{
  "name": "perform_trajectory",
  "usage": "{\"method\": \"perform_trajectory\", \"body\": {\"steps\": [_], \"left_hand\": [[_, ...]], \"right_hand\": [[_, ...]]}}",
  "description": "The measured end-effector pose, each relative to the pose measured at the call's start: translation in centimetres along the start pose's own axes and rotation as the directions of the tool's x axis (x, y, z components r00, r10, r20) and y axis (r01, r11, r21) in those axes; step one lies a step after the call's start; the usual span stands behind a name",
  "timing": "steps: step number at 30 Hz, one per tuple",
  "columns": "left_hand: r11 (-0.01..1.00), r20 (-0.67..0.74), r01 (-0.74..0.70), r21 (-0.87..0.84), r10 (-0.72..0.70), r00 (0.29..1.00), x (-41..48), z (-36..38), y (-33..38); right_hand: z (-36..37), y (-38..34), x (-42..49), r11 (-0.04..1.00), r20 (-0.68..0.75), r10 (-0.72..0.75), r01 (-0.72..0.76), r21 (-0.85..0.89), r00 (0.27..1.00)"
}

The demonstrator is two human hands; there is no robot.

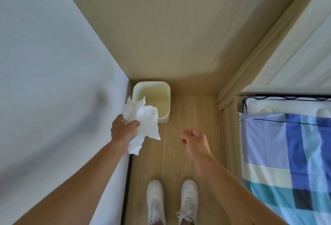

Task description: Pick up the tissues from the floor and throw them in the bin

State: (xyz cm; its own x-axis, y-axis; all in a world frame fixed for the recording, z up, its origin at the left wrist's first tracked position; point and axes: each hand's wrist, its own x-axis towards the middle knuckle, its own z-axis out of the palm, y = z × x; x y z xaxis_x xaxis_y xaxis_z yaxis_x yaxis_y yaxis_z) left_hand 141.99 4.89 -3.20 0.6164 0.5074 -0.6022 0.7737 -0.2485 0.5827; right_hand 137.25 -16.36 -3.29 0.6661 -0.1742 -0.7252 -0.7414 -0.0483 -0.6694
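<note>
Head view, looking down a narrow strip of wooden floor (188,113). The left hand (123,130) has its fingers closed around a bunch of crumpled white tissues (143,124), held in the air at the near-left rim of the bin (164,88); loose corners hang below the fist. The right hand (194,141) holds nothing, its fingers loosely curled and slightly apart, above the floor. The cream, square bin stands in the corner against the white wall (44,63); its visible interior appears empty. White shoes (172,199) stand below; a checked blue bedcover (290,162) lies at right.
</note>
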Motion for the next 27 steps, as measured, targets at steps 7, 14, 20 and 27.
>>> {"method": "perform_trajectory", "body": {"steps": [7,14,20,27], "left_hand": [[0.993,0.016,0.116,0.018,-0.117,0.993,10.2,4.4,3.4],[0.991,0.030,0.127,0.039,-0.129,0.991,18.4,10.5,3.9],[0.977,0.147,0.212,0.005,-0.210,0.967,21.7,11.9,3.3],[0.993,0.086,0.093,0.074,-0.100,0.991,20.3,10.7,3.2]], "right_hand": [[3.0,-2.2,9.4,0.998,0.065,0.054,-0.051,-0.047,0.996],[4.7,-2.0,17.4,0.994,0.050,0.059,-0.054,-0.096,0.997],[6.1,-3.1,20.4,0.996,0.068,0.051,-0.046,-0.070,0.996],[6.5,-4.9,19.4,0.999,0.107,0.033,-0.029,-0.042,0.994]]}}
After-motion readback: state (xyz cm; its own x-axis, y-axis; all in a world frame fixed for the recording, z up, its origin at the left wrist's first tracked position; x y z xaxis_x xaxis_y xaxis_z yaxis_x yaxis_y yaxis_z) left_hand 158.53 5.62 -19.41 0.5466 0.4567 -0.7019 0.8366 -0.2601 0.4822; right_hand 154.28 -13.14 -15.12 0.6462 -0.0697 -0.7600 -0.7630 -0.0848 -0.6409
